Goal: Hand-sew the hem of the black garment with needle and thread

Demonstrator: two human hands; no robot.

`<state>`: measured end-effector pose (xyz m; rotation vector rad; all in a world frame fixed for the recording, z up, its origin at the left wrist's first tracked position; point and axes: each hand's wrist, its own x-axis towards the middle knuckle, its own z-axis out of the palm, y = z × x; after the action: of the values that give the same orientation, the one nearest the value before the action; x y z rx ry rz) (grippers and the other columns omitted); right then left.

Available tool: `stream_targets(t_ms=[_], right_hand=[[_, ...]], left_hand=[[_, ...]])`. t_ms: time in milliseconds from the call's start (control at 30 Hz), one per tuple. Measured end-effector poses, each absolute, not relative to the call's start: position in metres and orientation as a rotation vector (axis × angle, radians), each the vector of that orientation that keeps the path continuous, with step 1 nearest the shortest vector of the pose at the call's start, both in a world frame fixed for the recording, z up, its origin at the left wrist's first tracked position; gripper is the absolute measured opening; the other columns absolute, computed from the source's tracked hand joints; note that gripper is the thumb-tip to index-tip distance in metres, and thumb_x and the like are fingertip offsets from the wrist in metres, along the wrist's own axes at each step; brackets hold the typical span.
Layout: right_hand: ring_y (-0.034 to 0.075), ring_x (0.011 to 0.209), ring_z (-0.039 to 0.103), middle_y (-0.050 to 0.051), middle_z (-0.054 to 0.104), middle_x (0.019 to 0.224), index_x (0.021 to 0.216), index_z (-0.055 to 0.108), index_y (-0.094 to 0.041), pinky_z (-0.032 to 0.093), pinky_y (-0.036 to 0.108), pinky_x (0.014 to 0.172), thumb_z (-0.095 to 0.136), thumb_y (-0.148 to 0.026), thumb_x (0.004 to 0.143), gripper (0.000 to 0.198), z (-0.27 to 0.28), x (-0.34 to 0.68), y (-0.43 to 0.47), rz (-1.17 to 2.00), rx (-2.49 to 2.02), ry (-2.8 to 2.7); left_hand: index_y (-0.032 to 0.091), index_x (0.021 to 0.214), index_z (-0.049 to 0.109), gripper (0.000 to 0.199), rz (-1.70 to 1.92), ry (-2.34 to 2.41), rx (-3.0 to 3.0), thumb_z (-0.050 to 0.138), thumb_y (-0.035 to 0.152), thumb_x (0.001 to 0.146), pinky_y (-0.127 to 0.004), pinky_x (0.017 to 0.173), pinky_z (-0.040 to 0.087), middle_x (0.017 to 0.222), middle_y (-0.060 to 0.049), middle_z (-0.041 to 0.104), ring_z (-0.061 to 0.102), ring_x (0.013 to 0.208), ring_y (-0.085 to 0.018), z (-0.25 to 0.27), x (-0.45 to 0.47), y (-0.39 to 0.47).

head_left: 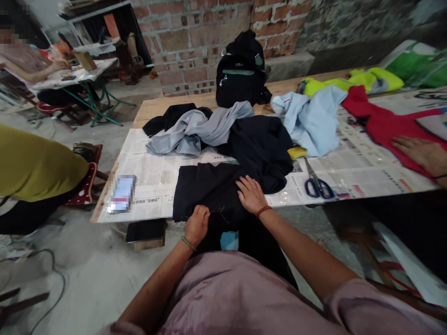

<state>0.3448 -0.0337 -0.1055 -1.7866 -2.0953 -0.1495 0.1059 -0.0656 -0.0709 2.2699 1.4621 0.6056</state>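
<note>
A black garment (206, 188) lies folded flat at the table's near edge, its bunched part reaching back to the right. My left hand (197, 225), with a green bead bracelet, is closed in a pinch at the garment's near edge. A thin pale thread (221, 211) shows on the dark fabric just right of these fingers; whether a needle is there is too small to tell. My right hand (251, 195), wearing a red bead bracelet, rests flat on the garment with fingers stretched out.
Dark-handled scissors (318, 186) lie right on the newspaper-covered table (150, 170). Behind are a grey garment (202, 128), a light blue one (312, 121) and a black backpack (240, 74). A phone (122, 193) lies left. Another person's hand (421, 153) rests on red cloth (387, 121).
</note>
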Motion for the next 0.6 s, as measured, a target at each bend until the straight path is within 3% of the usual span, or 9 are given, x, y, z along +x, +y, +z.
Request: stream_targets(t_ms=[133,367,600], right_hand=[[0.024,0.124,0.027,0.005,0.041,0.131,0.122,0.045,-0.019,0.021,0.042,0.101,0.038,-0.026,0.083,0.04,-0.106,0.345,-0.034,-0.148,-1.789,-2.1],[0.023,0.125,0.026,0.005,0.041,0.131,0.122,0.045,-0.019,0.02,0.041,0.102,0.039,-0.026,0.083,0.04,-0.105,0.345,-0.033,-0.139,-1.799,-2.104],[0.023,0.125,0.025,0.005,0.04,0.131,0.122,0.045,-0.019,0.021,0.043,0.101,0.038,-0.026,0.083,0.04,-0.106,0.345,-0.034,-0.12,-1.799,-2.097]], left_hand=[[0.017,0.087,0.049,0.016,0.739,1.334,2.299,0.034,0.02,0.085,-0.025,0.075,0.043,0.099,-0.008,0.053,0.053,0.084,-0.013,-0.068,0.113,-0.066],[0.017,0.086,0.05,0.013,0.473,1.05,2.008,0.039,0.017,0.08,-0.019,0.063,0.041,0.071,0.002,0.054,0.05,0.064,-0.009,-0.055,0.108,-0.059],[0.019,0.096,0.048,0.02,0.347,1.295,1.895,0.037,0.019,0.078,-0.018,0.052,0.036,0.063,0.004,0.051,0.046,0.055,-0.008,-0.054,0.065,-0.073]])
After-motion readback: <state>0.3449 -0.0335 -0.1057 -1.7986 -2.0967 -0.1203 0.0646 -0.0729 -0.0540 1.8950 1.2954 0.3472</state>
